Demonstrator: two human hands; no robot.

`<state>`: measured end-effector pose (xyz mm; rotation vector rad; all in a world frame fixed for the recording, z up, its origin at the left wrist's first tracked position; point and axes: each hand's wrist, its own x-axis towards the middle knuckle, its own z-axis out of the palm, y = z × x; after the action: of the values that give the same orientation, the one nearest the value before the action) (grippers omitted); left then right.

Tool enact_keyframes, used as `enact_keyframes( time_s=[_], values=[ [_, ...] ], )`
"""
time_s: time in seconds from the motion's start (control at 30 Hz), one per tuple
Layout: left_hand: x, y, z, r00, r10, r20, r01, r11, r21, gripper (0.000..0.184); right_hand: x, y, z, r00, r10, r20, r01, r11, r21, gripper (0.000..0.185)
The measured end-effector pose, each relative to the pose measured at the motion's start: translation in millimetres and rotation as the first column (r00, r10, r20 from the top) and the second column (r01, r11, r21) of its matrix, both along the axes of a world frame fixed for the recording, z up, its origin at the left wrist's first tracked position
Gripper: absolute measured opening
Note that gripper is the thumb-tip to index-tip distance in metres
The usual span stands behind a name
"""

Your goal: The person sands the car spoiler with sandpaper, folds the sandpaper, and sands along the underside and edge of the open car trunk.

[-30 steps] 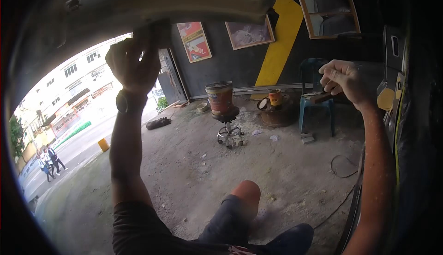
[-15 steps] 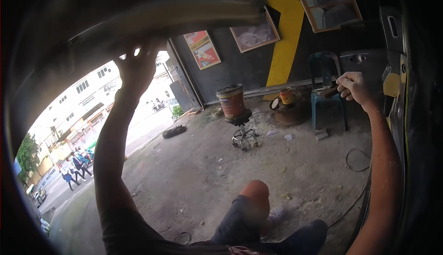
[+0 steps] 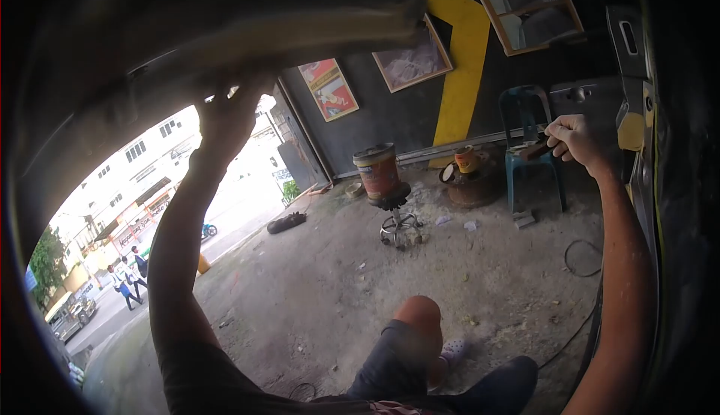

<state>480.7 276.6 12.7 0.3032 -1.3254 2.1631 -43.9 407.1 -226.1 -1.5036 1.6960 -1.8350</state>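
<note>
My left hand (image 3: 227,118) is raised at the upper left against the underside of a large dark panel (image 3: 247,36). Its fingers are bent and lost in shadow, with small gaps of light between them, so what they grip cannot be made out. On the right, my right hand (image 3: 571,139) is closed around a small dark brown block (image 3: 535,151), held in front of a teal plastic chair (image 3: 517,171). Pale dust covers the fingers of that hand.
A paint bucket (image 3: 377,171) sits on a wheeled stool (image 3: 399,224). Behind it, a yellow tub (image 3: 466,160) rests on a rusty wheel rim (image 3: 471,187). A cable (image 3: 577,257) lies on the concrete floor. People (image 3: 126,280) walk on the street at left.
The view has shifted, so the stool and chair appear further right than a second ago. My left hand appears slightly lower under the panel. My right hand still holds the block.
</note>
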Motion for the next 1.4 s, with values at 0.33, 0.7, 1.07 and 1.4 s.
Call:
enact_keyframes(
  time_s=[0.33,0.7,1.07,1.4],
  values=[
    [-83,-46,6,0.983,-0.183,0.027,0.165,0.931,0.327,0.062,-1,5,-3,0.999,0.012,0.052,-0.013,1.000,0.009,0.022],
    [25,36,-3,0.996,0.017,-0.089,-0.005,0.990,0.140,0.065,12,17,1,0.999,0.004,0.037,-0.006,0.999,0.040,0.021],
    [13,13,12,0.981,-0.187,-0.047,0.185,0.851,0.492,0.064,-8,5,-12,0.996,0.013,0.086,-0.016,0.999,0.039,0.020],
    [-107,-78,12,0.998,-0.042,0.037,0.023,0.911,0.413,0.049,-8,6,-17,0.996,-0.093,-0.018,0.094,0.992,0.089,0.021]
  ],
)
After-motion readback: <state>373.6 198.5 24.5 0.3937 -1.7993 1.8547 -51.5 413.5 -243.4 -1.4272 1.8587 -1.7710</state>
